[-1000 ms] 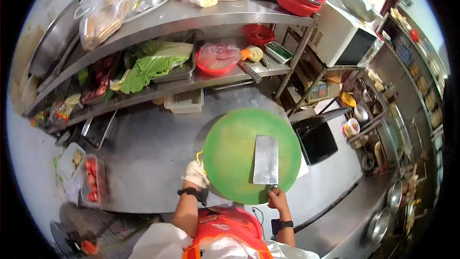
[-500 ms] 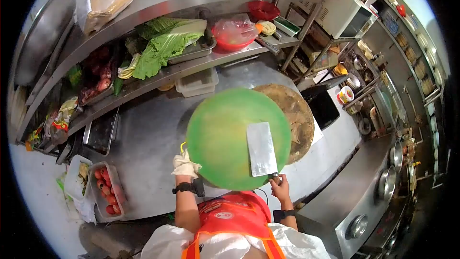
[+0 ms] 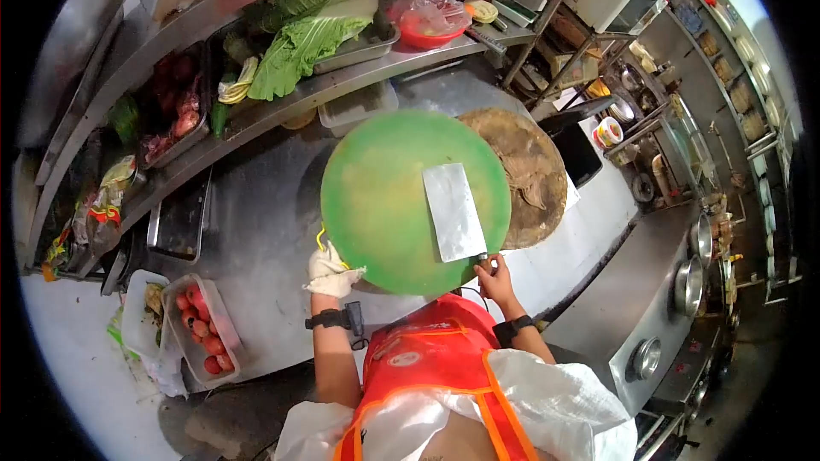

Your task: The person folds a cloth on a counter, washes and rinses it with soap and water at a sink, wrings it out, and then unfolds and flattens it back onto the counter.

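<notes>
A cleaver (image 3: 454,212) has its broad blade flat over the right part of a round green cutting board (image 3: 376,179). My right hand (image 3: 495,280) is closed round its handle at the board's near edge. At the board's left near edge is my left hand (image 3: 331,275), covered by a bunched white cloth (image 3: 329,266) with yellow trim. The cloth hides most of its fingers. Behind the board on the right, partly covered by it, lies a round wooden chopping block (image 3: 534,175).
Tomatoes fill a plastic tub (image 3: 229,324) at the left of the steel table (image 3: 256,248). The shelf above holds a leafy cabbage (image 3: 312,43), a tray of meat (image 3: 184,111) and a red bowl (image 3: 427,30). Metal bowls (image 3: 688,286) stand on the right counter.
The view has tilted, so the board and shelves appear higher. The cleaver's blade and my right hand sit slightly further left in view. Both hands stay by the board's near edge.
</notes>
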A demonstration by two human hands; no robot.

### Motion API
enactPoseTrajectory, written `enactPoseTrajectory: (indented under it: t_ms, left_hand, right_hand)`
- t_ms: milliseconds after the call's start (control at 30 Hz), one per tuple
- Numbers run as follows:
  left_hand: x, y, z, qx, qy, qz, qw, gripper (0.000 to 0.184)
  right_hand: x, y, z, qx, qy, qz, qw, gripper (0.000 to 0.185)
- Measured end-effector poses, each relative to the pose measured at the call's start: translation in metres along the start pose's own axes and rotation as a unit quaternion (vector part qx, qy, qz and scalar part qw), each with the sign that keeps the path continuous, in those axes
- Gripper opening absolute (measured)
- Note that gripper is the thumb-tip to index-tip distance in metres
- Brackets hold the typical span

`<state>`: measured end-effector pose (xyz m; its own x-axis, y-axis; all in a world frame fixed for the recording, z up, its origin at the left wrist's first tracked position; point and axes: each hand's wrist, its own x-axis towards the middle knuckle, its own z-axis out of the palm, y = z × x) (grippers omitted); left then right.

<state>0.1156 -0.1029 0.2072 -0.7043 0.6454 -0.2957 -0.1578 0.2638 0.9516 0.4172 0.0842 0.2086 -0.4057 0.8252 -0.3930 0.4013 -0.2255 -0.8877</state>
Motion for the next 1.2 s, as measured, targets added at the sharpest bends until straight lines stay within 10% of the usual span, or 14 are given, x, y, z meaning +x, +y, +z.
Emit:
enactPoseTrajectory:
  t_ms: [167,233,333,367,567,833,867,1200]
  left_hand:
    - [-0.022,0.081,0.023,0.099,0.014,-0.15,0.984,0.021]
    - [-0.017,0.024,0.031,0.083,0.008,-0.049,0.995,0.022]
    - [-0.003,-0.038,0.03,-0.392,-0.028,-0.12,0.912,0.028]
    - [0.002,-0.063,0.03,-0.084,-0.018,-0.056,0.995,0.014]
    - [-0.009,-0.024,0.04,0.062,-0.067,-0.068,0.993,0.042]
    - [0.011,-0.075,0.036,0.396,-0.078,0.048,0.914,0.024]
    - [0.012,-0.067,0.037,0.513,-0.147,-0.097,0.84,0.038]
    - [0.035,-0.105,0.035,0.437,-0.118,-0.139,0.881,0.03]
  right_hand:
    - [-0.001,-0.019,-0.011,0.012,0.004,0.025,1.0,0.029]
    - [0.0,-0.02,-0.016,0.005,0.01,0.024,1.0,0.029]
    - [0.005,-0.014,-0.027,-0.044,0.032,-0.007,0.999,0.031]
    - [0.007,-0.017,-0.031,-0.053,0.027,0.0,0.998,0.031]
    - [0.03,-0.001,-0.056,-0.195,0.067,-0.083,0.975,0.035]
    - [0.036,-0.03,-0.08,-0.275,0.078,-0.079,0.955,0.042]
    - [0.039,-0.032,-0.084,-0.276,0.071,-0.068,0.956,0.044]
    - [0.04,-0.037,-0.087,-0.298,0.051,-0.071,0.95,0.06]
